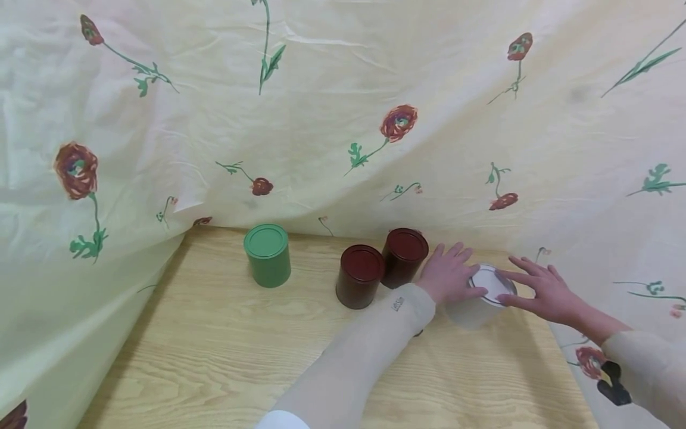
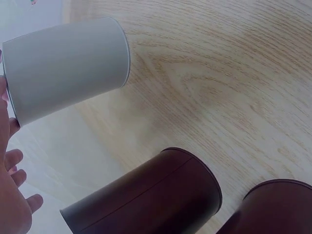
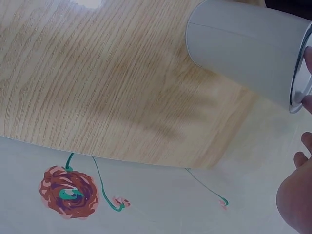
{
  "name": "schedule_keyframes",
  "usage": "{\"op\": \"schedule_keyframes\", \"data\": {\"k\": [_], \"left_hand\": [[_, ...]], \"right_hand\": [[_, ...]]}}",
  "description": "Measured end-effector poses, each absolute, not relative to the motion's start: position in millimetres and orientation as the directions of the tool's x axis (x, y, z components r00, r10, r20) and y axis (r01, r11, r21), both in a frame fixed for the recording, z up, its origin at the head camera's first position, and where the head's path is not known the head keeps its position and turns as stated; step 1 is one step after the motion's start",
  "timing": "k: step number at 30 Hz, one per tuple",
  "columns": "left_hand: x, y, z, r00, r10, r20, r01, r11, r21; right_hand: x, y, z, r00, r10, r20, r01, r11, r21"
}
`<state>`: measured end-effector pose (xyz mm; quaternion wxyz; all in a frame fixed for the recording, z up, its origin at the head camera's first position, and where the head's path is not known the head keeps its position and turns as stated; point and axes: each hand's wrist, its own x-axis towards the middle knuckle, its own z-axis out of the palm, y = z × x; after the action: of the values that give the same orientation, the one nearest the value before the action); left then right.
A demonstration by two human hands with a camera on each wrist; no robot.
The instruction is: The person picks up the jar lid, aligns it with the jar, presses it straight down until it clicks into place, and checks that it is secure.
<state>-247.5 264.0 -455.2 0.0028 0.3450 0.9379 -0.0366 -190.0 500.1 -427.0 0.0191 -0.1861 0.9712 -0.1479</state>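
A white can [image 1: 471,314] with a pale round lid [image 1: 490,284] stands on the right of the wooden table. My left hand [image 1: 447,274] reaches over from its left side, thumb and forefinger touching the top near the rim, the other fingers spread outward. From the right, my right hand [image 1: 549,293] touches the same top with thumb and forefinger, its remaining fingers extended. In the right wrist view those fingertips [image 3: 307,100] are at the lid's edge. The can's side [image 2: 68,68] shows plain and uncovered in the left wrist view.
Two dark red cans [image 1: 360,280] [image 1: 405,256] stand close together just left of my left hand. A green can [image 1: 269,256] stands farther left. Flower-printed cloth [image 1: 321,149] hangs behind and along both sides of the wooden table [image 1: 225,345].
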Motion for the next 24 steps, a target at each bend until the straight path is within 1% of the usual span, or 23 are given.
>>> {"op": "schedule_keyframes", "data": {"k": [5,10,13,15,19,24], "left_hand": [[-245,263,-453,-0.769,0.639,-0.031,0.64,0.767,-0.047],[-244,267,-455,-0.793,0.608,-0.04,0.608,0.794,0.015],[-243,271,-456,-0.807,0.588,-0.054,0.587,0.809,0.035],[-243,273,-455,-0.816,0.575,-0.061,0.574,0.818,0.029],[-241,273,-450,-0.825,0.561,-0.076,0.562,0.827,0.01],[-240,275,-443,-0.832,0.545,-0.106,0.548,0.836,-0.005]], "right_hand": [[-192,502,-429,-0.929,-0.37,0.033,-0.362,0.885,-0.292],[-193,504,-433,-0.925,-0.376,0.048,-0.373,0.881,-0.29],[-192,506,-436,-0.923,-0.379,0.065,-0.379,0.872,-0.311],[-191,508,-438,-0.924,-0.375,0.073,-0.376,0.86,-0.346],[-190,509,-440,-0.931,-0.361,0.048,-0.346,0.838,-0.421],[-194,507,-440,-0.929,-0.366,0.047,-0.354,0.847,-0.398]]}}
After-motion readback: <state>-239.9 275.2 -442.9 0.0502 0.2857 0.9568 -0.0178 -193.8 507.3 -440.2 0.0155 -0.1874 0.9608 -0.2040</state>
